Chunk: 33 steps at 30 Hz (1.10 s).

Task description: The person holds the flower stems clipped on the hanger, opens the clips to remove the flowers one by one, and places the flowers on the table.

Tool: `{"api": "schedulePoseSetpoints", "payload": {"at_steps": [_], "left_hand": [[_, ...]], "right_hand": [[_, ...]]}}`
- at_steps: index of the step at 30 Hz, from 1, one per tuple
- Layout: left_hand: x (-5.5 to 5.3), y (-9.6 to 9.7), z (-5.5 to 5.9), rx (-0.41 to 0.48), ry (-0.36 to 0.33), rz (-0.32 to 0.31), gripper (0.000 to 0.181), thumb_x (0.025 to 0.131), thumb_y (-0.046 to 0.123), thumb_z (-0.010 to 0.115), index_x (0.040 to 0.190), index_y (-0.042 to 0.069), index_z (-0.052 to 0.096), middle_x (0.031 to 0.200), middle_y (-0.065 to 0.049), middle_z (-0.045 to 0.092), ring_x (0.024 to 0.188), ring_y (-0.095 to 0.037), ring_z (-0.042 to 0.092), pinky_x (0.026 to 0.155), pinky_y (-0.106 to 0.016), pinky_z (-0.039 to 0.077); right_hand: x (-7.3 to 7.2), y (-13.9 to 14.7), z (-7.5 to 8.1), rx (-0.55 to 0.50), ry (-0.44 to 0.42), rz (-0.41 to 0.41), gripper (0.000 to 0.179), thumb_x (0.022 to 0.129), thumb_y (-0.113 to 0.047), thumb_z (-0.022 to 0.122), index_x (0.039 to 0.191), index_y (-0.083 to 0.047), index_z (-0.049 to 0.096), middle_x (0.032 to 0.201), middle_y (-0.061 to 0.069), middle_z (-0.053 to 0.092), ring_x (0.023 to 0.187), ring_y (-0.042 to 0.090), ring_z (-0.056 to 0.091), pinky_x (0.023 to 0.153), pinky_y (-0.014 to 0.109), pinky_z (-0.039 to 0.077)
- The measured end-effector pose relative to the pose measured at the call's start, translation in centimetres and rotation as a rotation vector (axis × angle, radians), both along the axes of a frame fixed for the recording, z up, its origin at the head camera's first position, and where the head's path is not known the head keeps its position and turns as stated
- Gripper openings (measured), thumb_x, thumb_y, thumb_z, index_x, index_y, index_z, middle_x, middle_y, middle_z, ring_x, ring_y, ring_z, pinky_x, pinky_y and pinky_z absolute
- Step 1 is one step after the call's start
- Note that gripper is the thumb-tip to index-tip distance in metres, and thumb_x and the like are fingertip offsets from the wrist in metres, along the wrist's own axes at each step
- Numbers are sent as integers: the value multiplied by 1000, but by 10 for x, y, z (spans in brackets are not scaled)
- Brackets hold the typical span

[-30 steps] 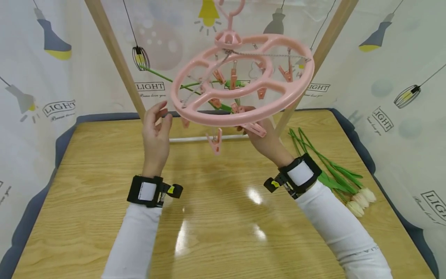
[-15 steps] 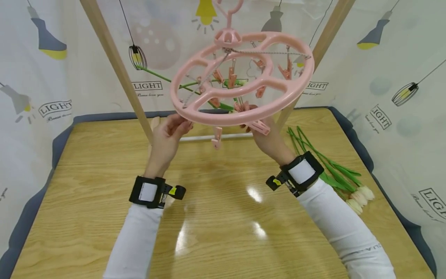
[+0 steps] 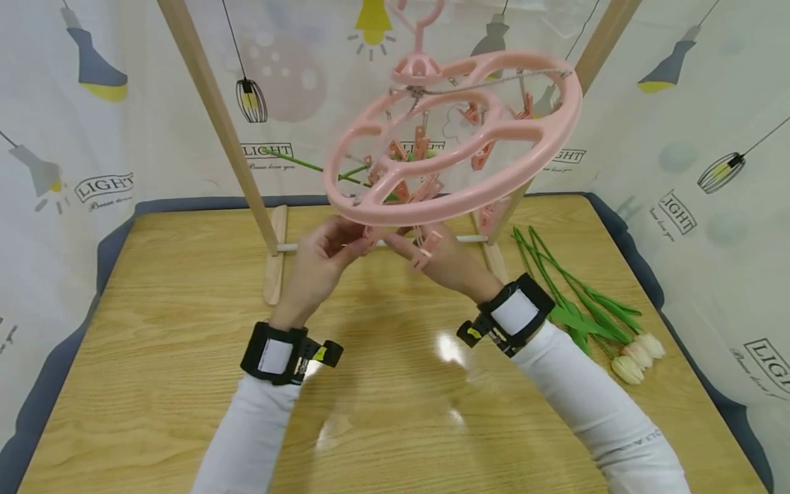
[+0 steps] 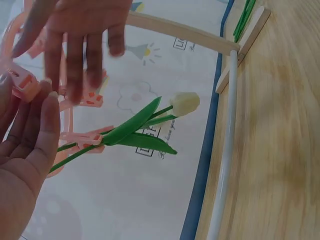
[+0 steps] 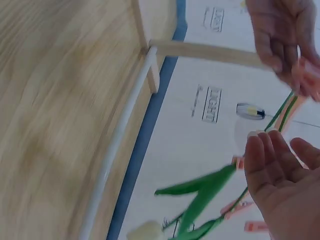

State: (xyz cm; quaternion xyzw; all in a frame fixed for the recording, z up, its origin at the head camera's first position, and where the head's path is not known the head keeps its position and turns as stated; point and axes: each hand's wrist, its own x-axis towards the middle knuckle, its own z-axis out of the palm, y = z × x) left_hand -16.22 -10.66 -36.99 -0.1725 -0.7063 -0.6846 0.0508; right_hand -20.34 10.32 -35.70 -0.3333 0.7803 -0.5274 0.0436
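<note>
A pink round clip hanger (image 3: 469, 199) hangs tilted, with several pink clips dangling beneath it. Under its near rim, my left hand (image 3: 315, 264) pinches a pink clip (image 4: 25, 85) between thumb and fingers. My right hand (image 3: 453, 264) is close by on the right, behind a dangling clip (image 3: 426, 252). In the right wrist view its fingers are loosely bent with nothing between them. A white tulip (image 4: 185, 103) with green leaves hangs sideways by its stem from clips of the hanger, behind the hands; the head view mostly hides it.
More white tulips (image 3: 638, 357) lie on the wooden table (image 3: 395, 412) at the right. A wooden stand (image 3: 216, 123) surrounds the hanger, its white crossbar (image 3: 475, 239) low behind the hands. A printed cloth backdrop (image 3: 185, 137) encloses the table.
My left hand has moved right, from beside the hanger to under its near rim, and now pinches a clip. My right hand has shifted slightly left. The hanger has swung right and tilted more.
</note>
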Motion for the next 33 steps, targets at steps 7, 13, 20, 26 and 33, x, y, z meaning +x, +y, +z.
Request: {"api": "schedulePoseSetpoints", "payload": {"at_steps": [7, 13, 20, 26, 33], "left_hand": [[2, 7, 0, 83, 11, -4, 20, 97, -2, 57, 115, -9, 57, 95, 6, 67, 84, -9, 66, 77, -24, 58], [-4, -1, 2, 48, -19, 129, 22, 100, 6, 56, 117, -7, 58, 101, 6, 65, 88, -8, 65, 81, -22, 57], [-23, -18, 2, -51, -146, 248, 48, 100, 23, 58, 143, 8, 40, 141, -9, 45, 131, -23, 47, 109, -38, 44], [-33, -16, 0, -56, -144, 96, 52, 102, 18, 53, 148, 7, 33, 158, -11, 34, 149, -30, 29, 121, -52, 27], [-34, -8, 0, -78, -8, 270, 31, 102, 14, 54, 128, -2, 56, 133, -20, 59, 128, -26, 55, 111, -39, 43]], "right_hand": [[10, -22, 11, -157, -25, 69, 81, 88, -70, 53, 135, -4, 52, 121, 16, 60, 104, 26, 60, 81, 45, 58], [13, -23, 12, -204, 9, 65, 75, 91, -60, 58, 134, 1, 52, 124, 20, 60, 101, 23, 62, 81, 40, 57], [23, -15, 15, 7, 61, 76, 31, 98, -2, 56, 128, 7, 54, 109, 23, 64, 88, 28, 67, 72, 26, 55], [22, -5, 17, 30, 105, 171, 42, 104, -21, 50, 135, 6, 50, 109, 20, 66, 91, 26, 67, 77, 28, 55], [14, 2, 11, -66, 90, 301, 45, 104, -33, 49, 122, 8, 56, 103, 20, 62, 88, 17, 63, 77, 32, 57]]}}
